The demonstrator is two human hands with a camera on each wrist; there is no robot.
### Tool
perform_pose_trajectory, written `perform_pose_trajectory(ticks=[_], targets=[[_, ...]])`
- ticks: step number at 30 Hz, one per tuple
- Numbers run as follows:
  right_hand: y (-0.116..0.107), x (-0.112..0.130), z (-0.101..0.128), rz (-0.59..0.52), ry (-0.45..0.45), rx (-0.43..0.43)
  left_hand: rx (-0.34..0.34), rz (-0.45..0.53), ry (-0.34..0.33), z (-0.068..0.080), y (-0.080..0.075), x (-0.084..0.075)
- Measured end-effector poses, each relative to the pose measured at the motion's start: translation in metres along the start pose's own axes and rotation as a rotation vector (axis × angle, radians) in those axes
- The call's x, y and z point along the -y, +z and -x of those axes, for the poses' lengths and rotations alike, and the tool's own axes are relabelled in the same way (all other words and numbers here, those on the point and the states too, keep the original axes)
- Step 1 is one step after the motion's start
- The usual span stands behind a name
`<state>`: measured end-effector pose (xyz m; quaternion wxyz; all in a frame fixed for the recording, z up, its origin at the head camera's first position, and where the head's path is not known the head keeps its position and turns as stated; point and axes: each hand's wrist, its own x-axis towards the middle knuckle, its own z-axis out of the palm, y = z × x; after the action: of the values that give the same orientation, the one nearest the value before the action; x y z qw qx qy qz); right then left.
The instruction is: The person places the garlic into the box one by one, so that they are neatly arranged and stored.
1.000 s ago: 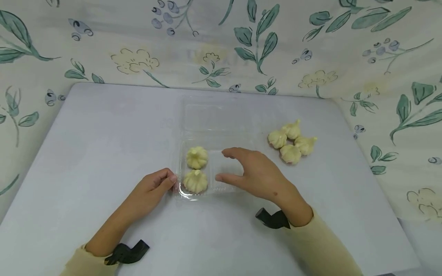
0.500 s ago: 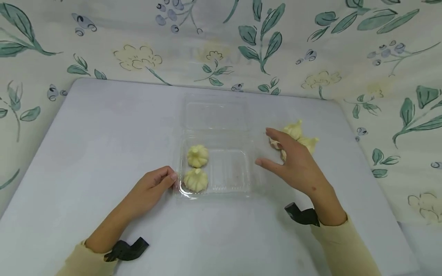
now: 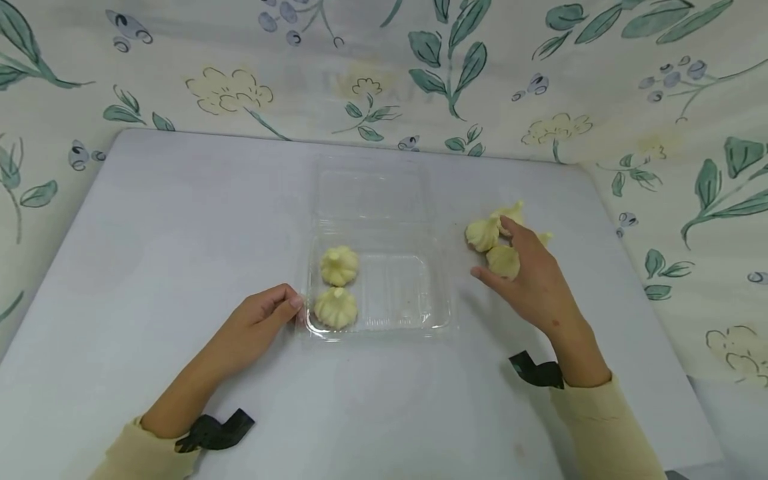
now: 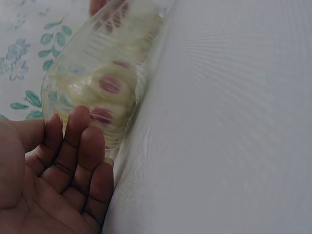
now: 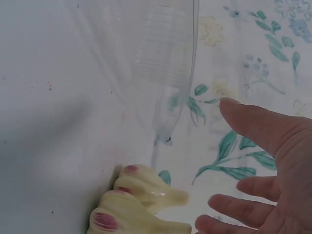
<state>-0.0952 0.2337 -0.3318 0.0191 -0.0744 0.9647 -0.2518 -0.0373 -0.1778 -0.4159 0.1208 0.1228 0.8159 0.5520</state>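
A clear plastic clamshell box [image 3: 399,290] lies with its lid folded back on the white table. Two garlic bulbs, one behind the other [image 3: 339,267], sit along its left side. My left hand [image 3: 258,327] pinches the box's left rim between thumb and fingers; the left wrist view shows purple-marked garlic [image 4: 109,84] through the box wall. Over to the right, my right hand [image 3: 534,277] hovers at a cluster of loose garlic bulbs [image 3: 482,235], partly covering them. Its thumb and fingers are spread apart, and the right wrist view shows garlic [image 5: 146,187] below them, not gripped.
The box's open lid [image 3: 372,193] extends toward the table's back edge. A floral cloth [image 3: 360,80] hangs behind and beside the white table [image 3: 198,220]. Black wrist mounts [image 3: 219,430] stick out from both sleeves.
My right hand has moved from over the box rightward to the loose garlic bulbs, its fingers still spread. The left hand keeps its place at the box's rim.
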Motion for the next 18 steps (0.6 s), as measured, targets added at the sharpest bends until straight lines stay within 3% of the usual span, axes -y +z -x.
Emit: perform_pose_trajectory(ticks=[18], targets=[[0.005,-0.033,0.002,0.015,0.091,0.044,-0.003,0.025,-0.008,0.000,0.000,-0.002]])
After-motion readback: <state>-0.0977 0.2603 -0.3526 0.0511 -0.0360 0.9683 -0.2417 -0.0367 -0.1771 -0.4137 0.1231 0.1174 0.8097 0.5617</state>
